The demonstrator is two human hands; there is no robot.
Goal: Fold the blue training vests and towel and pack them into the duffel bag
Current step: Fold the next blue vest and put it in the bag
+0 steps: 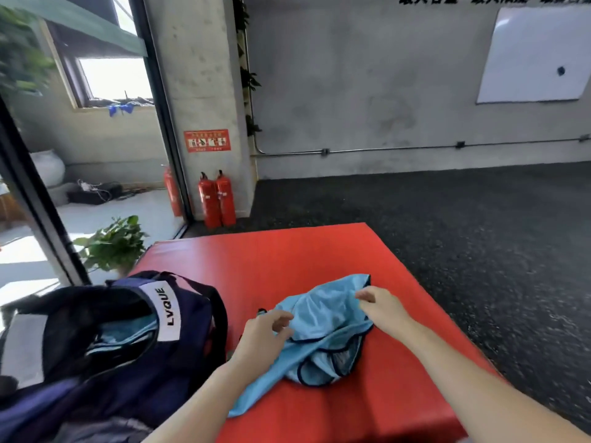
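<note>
— Forearms reach in from below. Hands?
— Left hand (267, 334) curled, pinching the crumpled blue vest (323, 327) on the red mat (256, 251); right hand (382, 306) grips its far edge.
— Bag?
— Duffel bag (128, 346) unzipped, left of the vest.

Both bare forearms extend forward. Left hand (265, 334): fingers curled, palm down. Right hand (380, 306): fingers bent, thumb pointing left.
</note>
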